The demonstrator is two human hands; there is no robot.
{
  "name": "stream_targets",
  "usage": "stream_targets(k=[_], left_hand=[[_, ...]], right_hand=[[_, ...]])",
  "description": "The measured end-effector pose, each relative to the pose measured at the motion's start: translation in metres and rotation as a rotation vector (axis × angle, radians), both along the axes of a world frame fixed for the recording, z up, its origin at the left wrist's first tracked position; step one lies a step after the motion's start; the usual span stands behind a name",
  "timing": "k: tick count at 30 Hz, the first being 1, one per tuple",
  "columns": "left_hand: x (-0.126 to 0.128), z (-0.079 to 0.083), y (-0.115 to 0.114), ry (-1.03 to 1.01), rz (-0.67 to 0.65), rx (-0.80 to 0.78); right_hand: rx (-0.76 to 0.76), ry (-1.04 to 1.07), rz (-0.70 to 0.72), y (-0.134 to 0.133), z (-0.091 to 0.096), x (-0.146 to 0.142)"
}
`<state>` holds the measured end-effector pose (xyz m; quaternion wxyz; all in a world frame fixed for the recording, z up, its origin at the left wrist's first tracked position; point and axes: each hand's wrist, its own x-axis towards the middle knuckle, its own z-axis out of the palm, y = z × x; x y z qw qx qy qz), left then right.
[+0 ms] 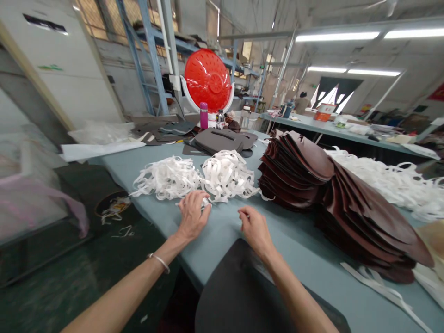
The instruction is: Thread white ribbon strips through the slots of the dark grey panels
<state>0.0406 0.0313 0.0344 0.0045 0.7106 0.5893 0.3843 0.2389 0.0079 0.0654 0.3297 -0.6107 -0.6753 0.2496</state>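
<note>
My left hand [193, 215] is at the front edge of two loose heaps of white strips, the left heap [169, 178] and the right heap [229, 175]. Its thumb and fingers are apart, with a bit of white strip [206, 202] between or just behind them. To the right, my right hand [255, 229] hovers over the table with its fingers curled into a pinch; whatever they hold, if anything, is hidden. Below it lies a dark grey, rounded sheet [229, 291], partly covered by my right forearm.
Stacked dark brown leather-like pieces [301, 162] rise at the right of the blue-grey table [222, 222], with more white strips [388, 185] behind. Grey cut pieces [218, 141], a purple bottle [203, 115] and a red round heater [208, 78] stand farther back. The table's left edge drops to the floor.
</note>
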Motion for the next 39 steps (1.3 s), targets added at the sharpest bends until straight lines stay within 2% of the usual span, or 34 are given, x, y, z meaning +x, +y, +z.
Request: stream_targets(k=[4, 7, 10, 12, 14, 16, 18, 19, 22, 24, 25, 29, 31, 33, 37, 39], left_hand=[[0.019, 0.003, 0.015, 0.070, -0.203, 0.045], [0.027, -0.002, 0.036, 0.211, -0.276, 0.003], [0.023, -0.009, 0.057, 0.264, -0.255, -0.035], [0.018, -0.010, 0.066, 0.242, -0.254, -0.046], [0.020, -0.007, 0.068, 0.212, -0.253, -0.057], [0.033, 0.004, 0.058, 0.161, -0.238, -0.046], [0.055, 0.021, 0.035, 0.079, -0.289, -0.013], [0.067, 0.031, 0.018, 0.032, -0.378, 0.003], [0.104, 0.052, -0.036, -0.001, -0.852, -0.083], [0.120, 0.058, -0.063, 0.004, -1.008, -0.175], [0.125, 0.058, -0.071, 0.016, -1.035, -0.218], [0.120, 0.053, -0.073, 0.080, -1.009, -0.308], [0.110, 0.050, -0.069, 0.038, -0.999, -0.392], [0.099, 0.047, -0.071, -0.028, -0.997, -0.545], [0.081, 0.036, -0.091, -0.068, -0.984, -0.829], [0.074, 0.029, -0.102, -0.078, -0.910, -0.918]], right_hand=[[0.077, -0.143, 0.048, 0.047, -0.001, -0.038], [0.069, -0.234, 0.011, 0.048, -0.009, -0.035], [0.046, -0.296, -0.050, 0.011, -0.018, 0.007], [0.033, -0.315, -0.104, -0.025, -0.021, 0.049], [0.094, -0.301, -0.168, -0.062, -0.019, 0.088], [0.188, -0.307, -0.209, -0.092, -0.011, 0.112], [0.239, -0.349, -0.196, -0.110, -0.001, 0.118], [0.244, -0.373, -0.167, -0.115, 0.004, 0.115], [0.245, -0.409, -0.082, -0.122, 0.014, 0.095], [0.232, -0.389, -0.061, -0.126, 0.017, 0.084], [0.207, -0.367, -0.087, -0.129, 0.018, 0.081], [0.003, -0.229, -0.276, -0.149, 0.021, 0.094], [-0.087, -0.135, -0.256, -0.162, 0.022, 0.107], [-0.147, -0.052, -0.187, -0.177, 0.019, 0.119], [-0.279, -0.008, -0.162, -0.209, 0.000, 0.127], [-0.369, -0.014, -0.214, -0.224, -0.011, 0.125]])
